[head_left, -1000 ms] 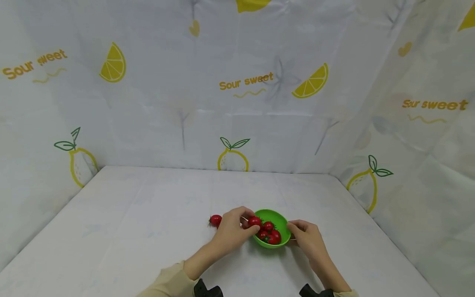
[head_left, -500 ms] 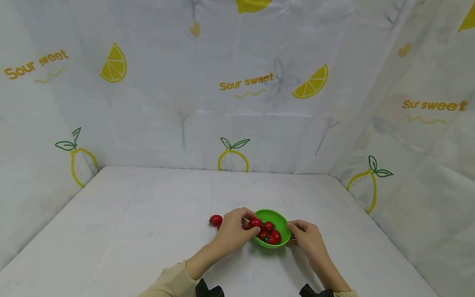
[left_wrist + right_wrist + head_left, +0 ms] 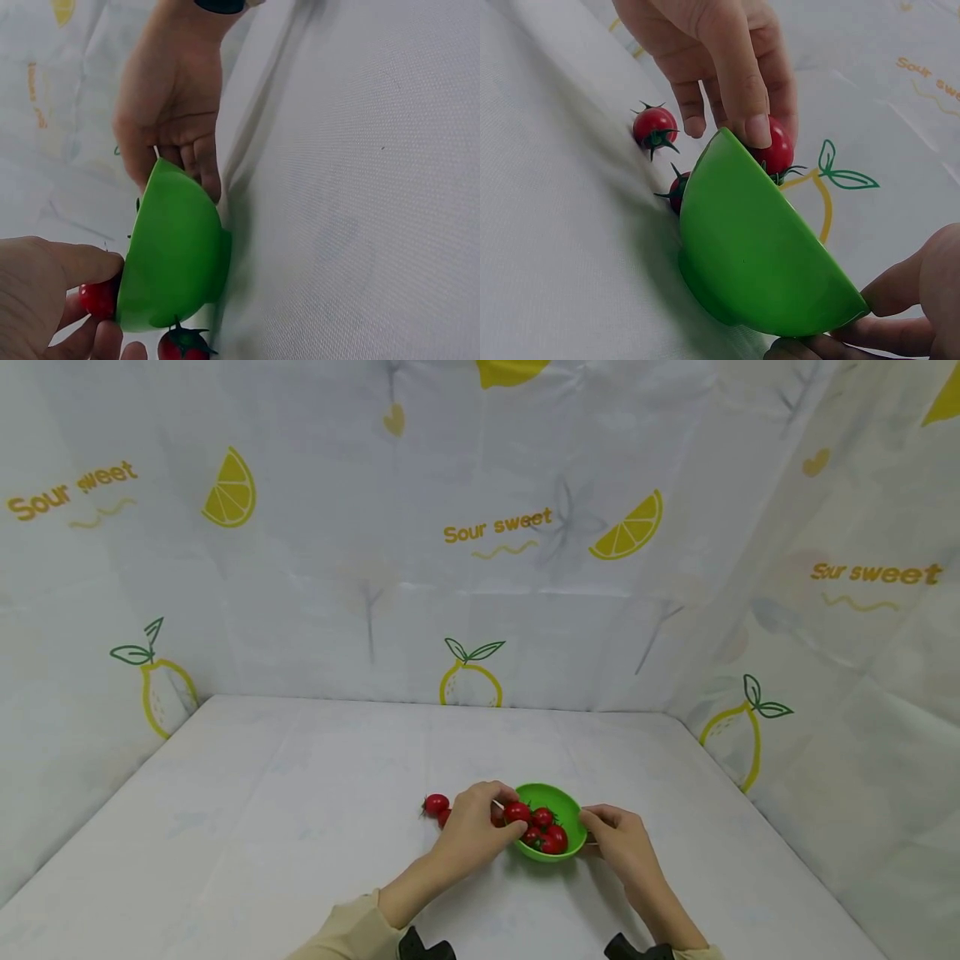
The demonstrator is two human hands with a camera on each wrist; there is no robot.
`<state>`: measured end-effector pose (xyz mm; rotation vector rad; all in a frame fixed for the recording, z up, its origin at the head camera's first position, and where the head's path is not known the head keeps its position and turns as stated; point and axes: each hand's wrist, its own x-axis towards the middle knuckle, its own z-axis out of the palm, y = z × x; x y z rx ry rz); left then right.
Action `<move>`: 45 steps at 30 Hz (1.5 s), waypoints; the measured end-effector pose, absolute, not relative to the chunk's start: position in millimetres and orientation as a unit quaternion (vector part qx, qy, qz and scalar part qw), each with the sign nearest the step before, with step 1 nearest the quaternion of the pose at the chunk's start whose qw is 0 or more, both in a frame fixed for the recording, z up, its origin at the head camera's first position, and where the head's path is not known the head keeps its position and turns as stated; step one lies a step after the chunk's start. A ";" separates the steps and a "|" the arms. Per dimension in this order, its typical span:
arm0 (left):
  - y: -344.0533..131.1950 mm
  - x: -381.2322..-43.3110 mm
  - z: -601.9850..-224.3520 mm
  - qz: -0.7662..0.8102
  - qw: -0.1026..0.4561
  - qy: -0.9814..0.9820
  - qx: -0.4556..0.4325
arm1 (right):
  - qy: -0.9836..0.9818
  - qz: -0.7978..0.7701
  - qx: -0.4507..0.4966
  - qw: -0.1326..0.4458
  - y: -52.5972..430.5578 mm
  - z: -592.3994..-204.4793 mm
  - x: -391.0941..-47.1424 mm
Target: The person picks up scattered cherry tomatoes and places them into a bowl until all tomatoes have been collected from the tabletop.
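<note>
A green bowl (image 3: 551,795) with several red cherry tomatoes (image 3: 556,837) in it stands on the white table. My right hand (image 3: 621,843) holds its right rim, thumb on top and fingers below. At the opposite rim, my left hand (image 3: 472,822) pinches another cherry tomato (image 3: 517,812) between thumb and fingers. The right wrist view shows this held tomato (image 3: 775,150) at the rim, green stem end down. Beneath the left hand, loose tomatoes (image 3: 655,126) lie on the cloth, one tomato (image 3: 676,193) close beside the bowl.
Left of the left hand, two loose cherry tomatoes (image 3: 436,805) show on the table, one partly hidden by the hand. White lemon-print cloth (image 3: 360,610) hangs behind the table (image 3: 262,827) and along both sides.
My left hand has shifted very slightly right with its tomato, uncovering more of a loose tomato behind it. The right hand and the bowl have stayed put.
</note>
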<state>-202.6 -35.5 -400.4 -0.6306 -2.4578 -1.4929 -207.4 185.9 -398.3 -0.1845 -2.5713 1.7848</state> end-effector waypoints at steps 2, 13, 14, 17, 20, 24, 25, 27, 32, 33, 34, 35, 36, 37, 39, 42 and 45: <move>-35.2 -201.9 -400.4 -0.505 0.099 -0.831 -0.212 | -0.821 0.569 -0.059 0.003 185.6 -398.3 -207.3; -33.4 -200.5 -400.1 -0.501 0.108 -0.832 -0.211 | -0.822 0.567 -0.056 0.008 185.3 -397.6 -206.2; -33.1 -200.4 -400.2 -0.500 0.108 -0.833 -0.210 | -0.822 0.567 -0.056 0.007 185.3 -397.5 -206.2; -32.7 -200.9 -400.6 -0.500 0.112 -0.833 -0.210 | -0.823 0.565 -0.056 0.007 185.5 -397.5 -206.4; -32.5 -201.4 -400.7 -0.502 0.114 -0.832 -0.209 | -0.823 0.565 -0.056 0.006 185.6 -397.6 -206.5; -32.8 -201.4 -400.7 -0.503 0.116 -0.830 -0.209 | -0.824 0.563 -0.057 0.006 185.6 -397.6 -206.8; -32.9 -201.2 -400.6 -0.504 0.116 -0.830 -0.209 | -0.824 0.564 -0.057 0.006 185.6 -397.6 -206.8; -33.2 -200.8 -400.7 -0.503 0.117 -0.830 -0.210 | -0.823 0.565 -0.057 0.006 185.7 -397.7 -206.6; -33.7 -201.1 -401.1 -0.506 0.117 -0.828 -0.210 | -0.823 0.565 -0.056 0.006 186.1 -398.4 -206.7; -33.7 -201.3 -401.3 -0.507 0.117 -0.828 -0.210 | -0.824 0.564 -0.056 0.005 186.2 -398.6 -206.9; -33.7 -201.4 -401.4 -0.508 0.117 -0.827 -0.210 | -0.824 0.564 -0.057 0.005 186.2 -398.8 -207.0; -33.7 -201.6 -401.6 -0.508 0.117 -0.827 -0.211 | -0.824 0.564 -0.058 0.005 186.3 -398.9 -207.2; -33.7 -201.7 -401.7 -0.508 0.117 -0.827 -0.211 | -0.824 0.564 -0.058 0.005 186.3 -399.1 -207.4; -33.7 -201.7 -401.7 -0.508 0.117 -0.827 -0.211 | -0.824 0.564 -0.059 0.005 186.3 -399.3 -207.6; -33.5 -201.7 -401.7 -0.508 0.118 -0.827 -0.211 | -0.824 0.564 -0.060 0.005 186.3 -399.5 -207.7; -33.3 -201.5 -401.4 -0.508 0.119 -0.827 -0.210 | -0.824 0.564 -0.061 0.005 186.3 -399.6 -207.9; -33.3 -201.2 -401.5 -0.508 0.119 -0.827 -0.208 | -0.823 0.565 -0.061 0.005 186.1 -399.5 -207.8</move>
